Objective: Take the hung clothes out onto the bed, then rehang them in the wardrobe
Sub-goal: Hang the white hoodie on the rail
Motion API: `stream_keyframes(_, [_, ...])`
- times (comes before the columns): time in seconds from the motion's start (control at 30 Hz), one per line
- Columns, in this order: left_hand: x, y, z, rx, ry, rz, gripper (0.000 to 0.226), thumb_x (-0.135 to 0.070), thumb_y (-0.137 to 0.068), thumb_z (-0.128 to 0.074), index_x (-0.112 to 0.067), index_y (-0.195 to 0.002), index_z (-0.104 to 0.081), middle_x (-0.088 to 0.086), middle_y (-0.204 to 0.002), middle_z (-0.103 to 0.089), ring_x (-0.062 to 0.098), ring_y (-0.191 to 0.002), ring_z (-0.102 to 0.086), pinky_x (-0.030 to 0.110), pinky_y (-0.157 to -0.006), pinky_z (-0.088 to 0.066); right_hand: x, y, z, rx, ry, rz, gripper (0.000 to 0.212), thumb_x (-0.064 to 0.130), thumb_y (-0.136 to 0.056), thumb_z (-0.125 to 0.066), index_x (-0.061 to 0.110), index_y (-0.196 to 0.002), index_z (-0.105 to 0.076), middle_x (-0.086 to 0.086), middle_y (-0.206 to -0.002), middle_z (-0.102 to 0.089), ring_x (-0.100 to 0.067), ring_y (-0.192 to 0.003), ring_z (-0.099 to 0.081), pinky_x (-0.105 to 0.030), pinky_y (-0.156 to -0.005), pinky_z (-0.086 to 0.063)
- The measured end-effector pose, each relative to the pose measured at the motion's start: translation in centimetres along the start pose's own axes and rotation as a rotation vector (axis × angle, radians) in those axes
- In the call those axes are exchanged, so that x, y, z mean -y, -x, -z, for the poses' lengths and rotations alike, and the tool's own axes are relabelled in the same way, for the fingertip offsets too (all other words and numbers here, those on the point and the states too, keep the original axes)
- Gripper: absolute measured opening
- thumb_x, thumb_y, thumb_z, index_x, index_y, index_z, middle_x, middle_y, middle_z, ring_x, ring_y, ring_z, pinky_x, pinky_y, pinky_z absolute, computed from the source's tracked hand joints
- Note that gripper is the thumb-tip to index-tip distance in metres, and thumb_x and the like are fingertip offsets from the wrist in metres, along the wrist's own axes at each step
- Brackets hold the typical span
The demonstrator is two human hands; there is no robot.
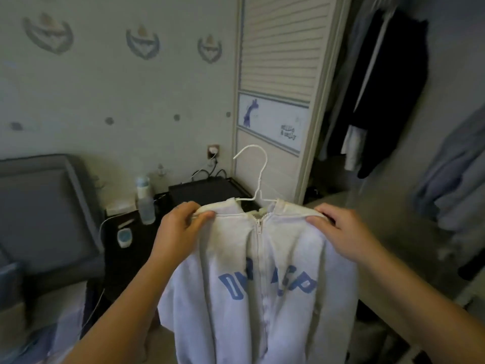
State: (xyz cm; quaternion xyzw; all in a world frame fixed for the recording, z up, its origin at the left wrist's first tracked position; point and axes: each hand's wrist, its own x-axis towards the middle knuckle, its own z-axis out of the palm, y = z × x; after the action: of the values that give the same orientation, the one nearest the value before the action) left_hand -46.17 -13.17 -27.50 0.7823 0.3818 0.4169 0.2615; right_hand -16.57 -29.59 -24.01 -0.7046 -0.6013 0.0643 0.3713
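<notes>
Head view: a pale zip-up sweatshirt with blue lettering [236, 261] is held up on a thin white wire hanger [258, 166], just before the cream slatted-door wardrobe [283, 48].

The left hand [182, 225] and right hand [341, 232] each pinch one shoulder, thumb in front and fingers curled behind; neither holds the hook. Rehanging well likely means keeping the shoulders level on the wire, then freeing one hand for the hook before lifting toward the dark hanging garments [388, 88].

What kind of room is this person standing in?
Probably a bedroom: dark clothes hang in a wardrobe with a pale louvred door, beside a dark bedside table carrying a clear plastic bottle.
</notes>
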Motion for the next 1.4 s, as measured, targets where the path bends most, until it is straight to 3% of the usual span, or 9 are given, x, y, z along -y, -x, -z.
stream_keyframes(0.13, [-0.9, -8.9, -3.0, 0.085, 0.121, -0.120, 0.016, -0.039, -0.092, -0.064, -0.029, -0.080, -0.062, -0.008, -0.076, -0.061, 0.003, -0.074, -0.056, 0.020, -0.064, -0.040, 0.7, -3.0, 3.4, -0.096, 0.092, -0.085, 0.014, 0.042, -0.093, -0.056, 0.032, -0.092, -0.067, 0.011, -0.081, -0.067, -0.004, -0.076, -0.063, -0.028, -0.070, -0.054])
stream_keyframes(0.33, [-5.1, -20.6, -9.1, 0.196, 0.263, -0.291, 0.021, -0.037, -0.093, -0.063, -0.030, -0.074, -0.058, -0.014, -0.072, -0.059, 0.001, -0.070, -0.055, 0.017, -0.061, -0.036, 1.0, -6.6, 9.9, -0.254, 0.372, -0.158, 0.037, 0.062, -0.085, -0.040, 0.034, -0.091, -0.064, 0.016, -0.076, -0.063, -0.001, -0.070, -0.060, -0.024, -0.067, -0.050])
stream_keyframes(0.63, [-17.5, -32.7, -18.3, 0.218, 0.438, -0.501, 0.024, -0.036, -0.093, -0.064, -0.027, -0.071, -0.059, -0.010, -0.066, -0.055, 0.002, -0.064, -0.051, 0.012, -0.058, -0.033, 0.9, -10.4, 22.3, -0.467, 0.707, -0.181, 0.055, 0.067, -0.085, -0.037, 0.019, -0.084, -0.064, 0.006, -0.069, -0.063, -0.010, -0.064, -0.059, -0.045, -0.061, -0.049])
stream_keyframes(0.73, [-22.2, -36.2, -21.0, 0.218, 0.529, -0.565, 0.030, -0.035, -0.092, -0.065, -0.026, -0.065, -0.056, -0.009, -0.059, -0.053, -0.001, -0.059, -0.050, 0.013, -0.053, -0.033, 0.7, -11.8, 26.6, -0.519, 0.807, -0.163, 0.051, 0.066, -0.087, -0.039, 0.021, -0.083, -0.062, 0.007, -0.069, -0.062, -0.009, -0.064, -0.059, -0.043, -0.060, -0.049])
stream_keyframes(0.9, [-29.9, -42.3, -25.3, 0.213, 0.580, -0.679, 0.026, -0.035, -0.094, -0.064, -0.016, -0.077, -0.066, 0.002, -0.069, -0.062, 0.012, -0.067, -0.057, 0.024, -0.060, -0.041, 0.6, -14.2, 33.7, -0.569, 0.993, -0.134, 0.028, 0.054, -0.094, -0.046, 0.035, -0.074, -0.050, 0.012, -0.064, -0.054, -0.004, -0.059, -0.052, -0.032, -0.054, -0.043])
stream_keyframes(0.97, [-33.1, -44.4, -26.9, 0.202, 0.593, -0.728, 0.027, -0.037, -0.094, -0.063, -0.017, -0.076, -0.066, 0.003, -0.069, -0.063, 0.012, -0.064, -0.056, 0.025, -0.059, -0.040, 0.4, -15.2, 36.3, -0.586, 1.057, -0.141, 0.030, 0.052, -0.095, -0.047, 0.037, -0.069, -0.043, 0.011, -0.062, -0.051, -0.005, -0.057, -0.049, -0.030, -0.052, -0.040])
stream_keyframes(1.13, [-40.6, -48.7, -31.0, 0.203, 0.634, -0.799, 0.026, -0.037, -0.095, -0.062, -0.017, -0.079, -0.067, 0.002, -0.073, -0.064, 0.014, -0.070, -0.059, 0.022, -0.062, -0.041, -0.2, -17.2, 42.0, -0.644, 1.179, -0.167, 0.034, 0.049, -0.096, -0.048, 0.023, -0.074, -0.054, 0.006, -0.062, -0.053, -0.010, -0.058, -0.050, -0.041, -0.055, -0.043])
stream_keyframes(1.23, [-44.7, -51.1, -33.9, 0.206, 0.674, -0.829, 0.030, -0.036, -0.095, -0.062, -0.013, -0.076, -0.065, 0.004, -0.070, -0.062, 0.015, -0.068, -0.058, 0.031, -0.065, -0.044, -0.4, -18.4, 44.7, -0.657, 1.195, -0.210, 0.036, 0.047, -0.096, -0.050, 0.022, -0.071, -0.054, 0.005, -0.060, -0.051, -0.009, -0.056, -0.048, -0.043, -0.056, -0.042])
stream_keyframes(1.4, [-51.3, -54.8, -38.8, 0.187, 0.743, -0.872, 0.029, -0.037, -0.095, -0.062, -0.016, -0.075, -0.063, -0.002, -0.068, -0.061, 0.009, -0.065, -0.056, 0.032, -0.064, -0.043, -0.3, -20.9, 48.3, -0.723, 1.267, -0.312, 0.040, 0.048, -0.095, -0.052, 0.019, -0.068, -0.054, 0.004, -0.061, -0.052, -0.012, -0.059, -0.051, -0.039, -0.056, -0.040])
